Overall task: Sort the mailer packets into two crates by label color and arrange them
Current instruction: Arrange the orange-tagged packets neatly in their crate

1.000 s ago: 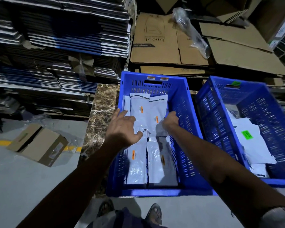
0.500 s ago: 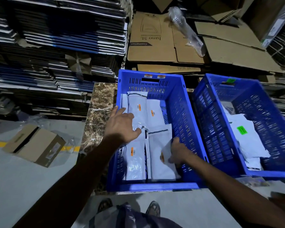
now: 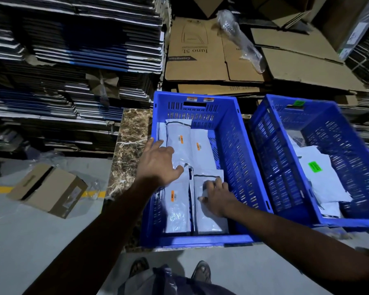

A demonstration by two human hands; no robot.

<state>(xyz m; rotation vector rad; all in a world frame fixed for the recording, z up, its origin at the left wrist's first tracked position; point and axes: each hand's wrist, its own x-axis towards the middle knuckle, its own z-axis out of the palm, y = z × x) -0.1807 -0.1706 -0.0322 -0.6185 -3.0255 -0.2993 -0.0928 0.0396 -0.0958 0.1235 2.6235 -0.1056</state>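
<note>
Fingers (image 3: 216,183) of both hands spread flat, gripping nothing, on limp, slippery mailer packets (image 3: 209,209); best pinched at edges.

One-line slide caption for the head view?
Both hands press orange-labelled mailers flat in the left crate.

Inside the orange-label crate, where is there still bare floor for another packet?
Only the far-right strip of the orange-label crate, between the rear packet and the right wall. The left side and near half are crowded with packets under the left hand and right hand.
</note>
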